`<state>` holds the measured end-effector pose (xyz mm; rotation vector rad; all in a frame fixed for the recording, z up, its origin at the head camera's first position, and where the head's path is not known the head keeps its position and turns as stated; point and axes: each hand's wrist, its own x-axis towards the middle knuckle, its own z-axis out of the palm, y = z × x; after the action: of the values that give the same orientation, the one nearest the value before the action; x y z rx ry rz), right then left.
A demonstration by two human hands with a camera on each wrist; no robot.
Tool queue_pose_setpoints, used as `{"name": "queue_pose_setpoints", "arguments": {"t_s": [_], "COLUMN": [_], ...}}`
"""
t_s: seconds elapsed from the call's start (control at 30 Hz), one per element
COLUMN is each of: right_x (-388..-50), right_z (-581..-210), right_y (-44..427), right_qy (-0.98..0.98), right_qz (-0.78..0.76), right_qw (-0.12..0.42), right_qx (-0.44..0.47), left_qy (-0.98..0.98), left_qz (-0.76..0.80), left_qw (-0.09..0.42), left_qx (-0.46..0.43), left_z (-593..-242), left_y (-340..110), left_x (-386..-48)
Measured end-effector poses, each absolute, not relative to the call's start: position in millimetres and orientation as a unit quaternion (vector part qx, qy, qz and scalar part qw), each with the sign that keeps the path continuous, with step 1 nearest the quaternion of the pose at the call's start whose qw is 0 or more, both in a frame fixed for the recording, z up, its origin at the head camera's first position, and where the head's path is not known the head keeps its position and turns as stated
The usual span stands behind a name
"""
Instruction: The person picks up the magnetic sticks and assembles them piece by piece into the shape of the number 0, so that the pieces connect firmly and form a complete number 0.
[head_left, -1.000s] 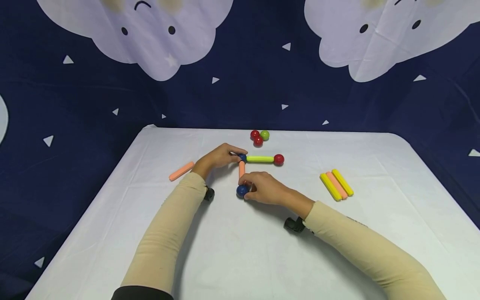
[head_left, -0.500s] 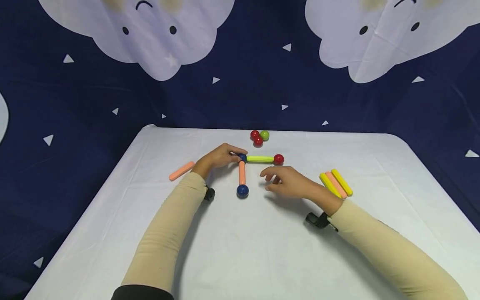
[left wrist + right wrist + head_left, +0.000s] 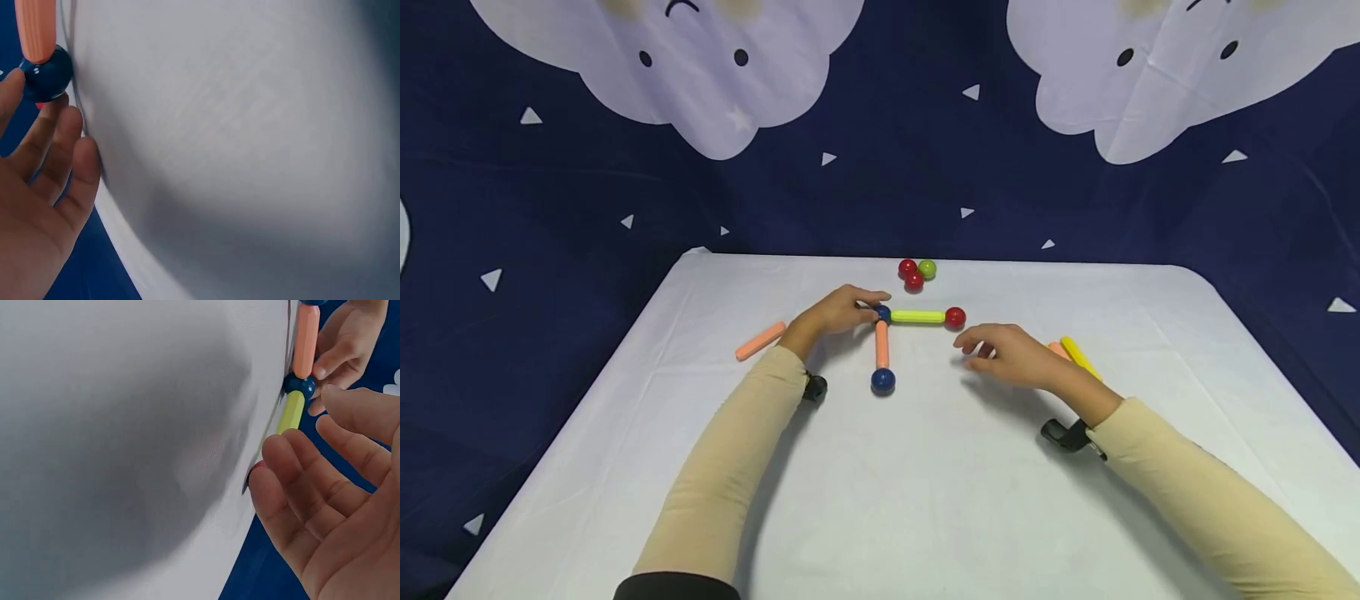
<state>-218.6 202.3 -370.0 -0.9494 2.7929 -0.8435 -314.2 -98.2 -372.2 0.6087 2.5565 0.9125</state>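
My left hand (image 3: 837, 313) pinches a dark blue ball (image 3: 50, 76) between thumb and fingertips. From that ball an orange stick (image 3: 882, 345) runs toward me to a second blue ball (image 3: 883, 382). A yellow-green stick (image 3: 917, 317) extends right from the pinched ball and ends at a red ball (image 3: 955, 317). Just right of this L shape, my right hand (image 3: 1013, 357) hovers above the table, fingers loosely bent and holding nothing. In the right wrist view its fingers partly hide the red ball and the yellow-green stick.
Two red balls (image 3: 907, 269) and a green ball (image 3: 927, 269) sit together near the back edge of the white table (image 3: 880, 500). A loose orange stick (image 3: 761, 341) lies left. Behind my right hand, a yellow stick (image 3: 1081, 358) and an orange stick (image 3: 1059, 350) are partly hidden.
My right hand has let go near the front blue ball and moved right, toward the loose sticks, now covering part of them. The left hand stays on the corner ball.
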Motion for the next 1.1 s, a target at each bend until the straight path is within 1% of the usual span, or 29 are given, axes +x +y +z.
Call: {"name": "queue_pose_setpoints", "arguments": {"t_s": [0.17, 0.3, 0.5, 0.7, 0.77, 0.93, 1.1], "right_x": [-226, -235, -253, -270, -275, -285, -294], "right_z": [-369, -365, -363, -365, -365, -367, -373], "right_y": [191, 175, 148, 126, 118, 103, 95], "right_qy": [0.912, 0.912, 0.916, 0.924, 0.927, 0.933, 0.933], "right_qz": [-0.262, -0.256, -0.234, -0.212, -0.202, -0.178, -0.173], "right_qw": [0.025, 0.008, -0.03, -0.047, -0.04, -0.002, 0.025], "right_qx": [-0.316, -0.321, -0.324, -0.315, -0.312, -0.313, -0.313], "left_qy": [0.924, 0.939, 0.946, 0.954, 0.957, 0.966, 0.97], "left_qz": [0.286, 0.258, 0.252, 0.239, 0.231, 0.219, 0.199], "left_qw": [0.153, 0.121, 0.098, 0.079, 0.073, 0.069, 0.096], "left_qx": [0.202, 0.195, 0.18, 0.165, 0.157, 0.121, 0.097], "left_z": [-359, -347, -334, -337, -340, -348, -352], "left_y": [-106, -120, -160, -199, -208, -225, -234], "left_x": [-309, -303, -291, -281, -277, -269, -268]}}
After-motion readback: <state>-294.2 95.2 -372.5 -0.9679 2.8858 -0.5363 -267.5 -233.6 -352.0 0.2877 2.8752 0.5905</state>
